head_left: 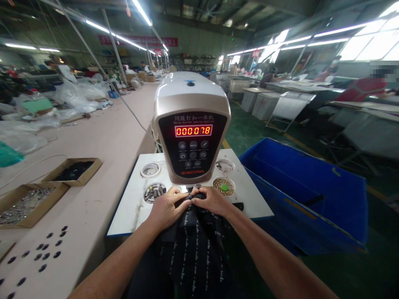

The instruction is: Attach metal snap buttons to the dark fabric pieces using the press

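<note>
Under the head of a button machine [193, 99], whose red display reads 000078, both hands meet at a piece of black cloth with white lettering [196, 249]. My left hand [168, 207] pinches the cloth's upper edge from the left, thumb and fingers closed. From the right, my right hand [210, 200] grips the same edge, its thumb close to the left thumb. The rest of the cloth hangs down toward me over the front of the white machine table [127, 211]. Fingers and machine head hide what lies exactly at the working point.
Round wells in the table hold metal parts [154, 192] at left and brass-coloured pieces with a green item [224, 187] at right. Cardboard trays with silvery fasteners [26, 203] and dark pieces [75, 170] lie on the long left table. A blue bin [311, 187] stands at right.
</note>
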Demonstrator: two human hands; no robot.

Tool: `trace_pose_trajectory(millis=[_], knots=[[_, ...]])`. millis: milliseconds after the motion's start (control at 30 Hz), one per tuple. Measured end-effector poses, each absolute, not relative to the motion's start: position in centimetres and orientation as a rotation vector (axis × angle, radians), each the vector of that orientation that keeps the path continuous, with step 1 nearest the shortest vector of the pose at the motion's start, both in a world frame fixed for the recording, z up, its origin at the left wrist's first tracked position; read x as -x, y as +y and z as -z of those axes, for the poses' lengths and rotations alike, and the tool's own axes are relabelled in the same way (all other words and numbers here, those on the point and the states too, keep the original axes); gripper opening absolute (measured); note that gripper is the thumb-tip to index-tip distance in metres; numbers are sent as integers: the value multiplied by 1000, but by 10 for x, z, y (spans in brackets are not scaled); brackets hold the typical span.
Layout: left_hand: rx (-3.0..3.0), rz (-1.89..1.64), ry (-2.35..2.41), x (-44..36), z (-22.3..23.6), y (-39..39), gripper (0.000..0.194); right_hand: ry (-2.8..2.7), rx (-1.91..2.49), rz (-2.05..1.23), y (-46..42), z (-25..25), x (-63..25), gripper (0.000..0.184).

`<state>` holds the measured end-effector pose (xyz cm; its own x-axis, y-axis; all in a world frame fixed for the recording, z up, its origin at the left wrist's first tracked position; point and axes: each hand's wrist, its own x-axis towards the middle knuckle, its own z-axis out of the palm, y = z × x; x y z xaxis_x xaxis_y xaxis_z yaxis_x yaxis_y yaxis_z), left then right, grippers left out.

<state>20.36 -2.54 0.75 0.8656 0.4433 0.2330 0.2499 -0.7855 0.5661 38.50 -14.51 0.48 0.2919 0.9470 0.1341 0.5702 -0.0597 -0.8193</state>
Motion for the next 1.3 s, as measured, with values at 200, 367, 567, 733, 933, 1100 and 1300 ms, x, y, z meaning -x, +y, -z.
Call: trace_pose_trajectory(millis=[200,367,567,733,933,1100,1300], knots=[[-2246,-474,579,-209,-1,-19,27,-1342,1753,-615,-145,-4,-385,23],[-2062,-435,609,-214,5,-11,32,-1310,1762,-657,-144,-6,-387,23],[-2012,-406,628,-216,5,-7,35,-1314,1749,-692,-143,-4,-391,25],[-1996,-392,637,-217,3,-7,38,-1320,1743,-691,-142,-2,-392,24],[-1996,-380,649,-216,2,-7,37,-1334,1716,-702,-143,-2,-392,23],[-1990,-371,661,-216,2,-6,38,-1320,1714,-710,-143,-3,-392,22],[-2000,-390,669,-214,-2,-9,42,-1284,1728,-665,-145,-2,-389,24]])
